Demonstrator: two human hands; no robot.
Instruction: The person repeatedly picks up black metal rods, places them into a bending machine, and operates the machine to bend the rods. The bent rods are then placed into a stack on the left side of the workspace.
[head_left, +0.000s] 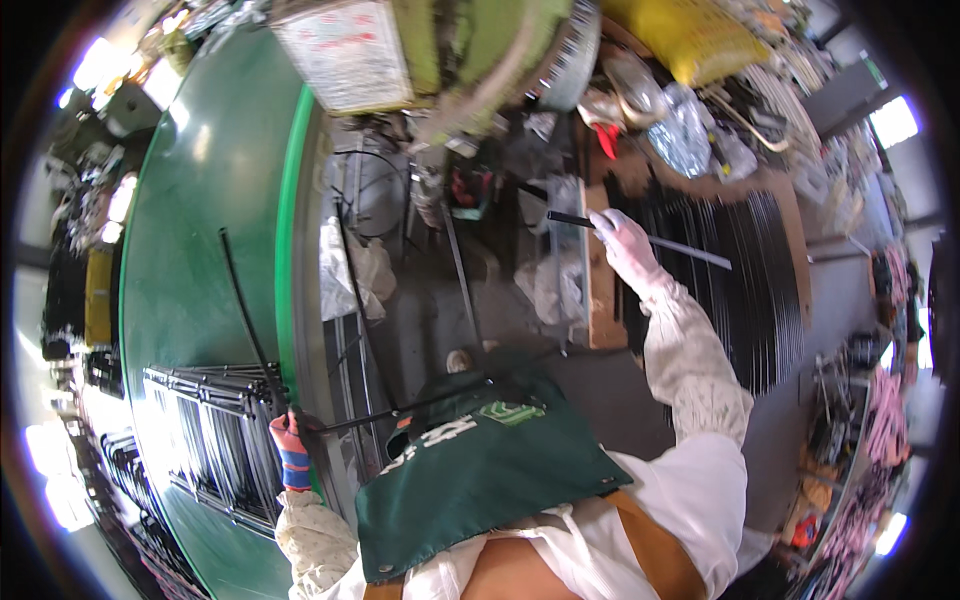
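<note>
My left hand (291, 442), in an orange and blue striped glove, is closed on a black metal frame (367, 418) at the lower left; its thin bars reach up from a crossbar in front of my dark green apron (480, 480). My right hand (624, 246), in a pale glove, grips a slim black bar (570, 218), which sticks out on both sides of the fist above a board. Many black bars (750, 292) lie side by side on the board beneath my right forearm. Stacked black frames (217, 442) rest on the green table beside my left hand.
A green-topped table (217, 300) with a raised edge runs along the left. A green machine (495, 60) with a wheel stands ahead. Plastic bags (679, 135), a yellow sack (682, 37) and a brown board (787, 225) are at the upper right. A loaded shelf (847, 465) stands far right.
</note>
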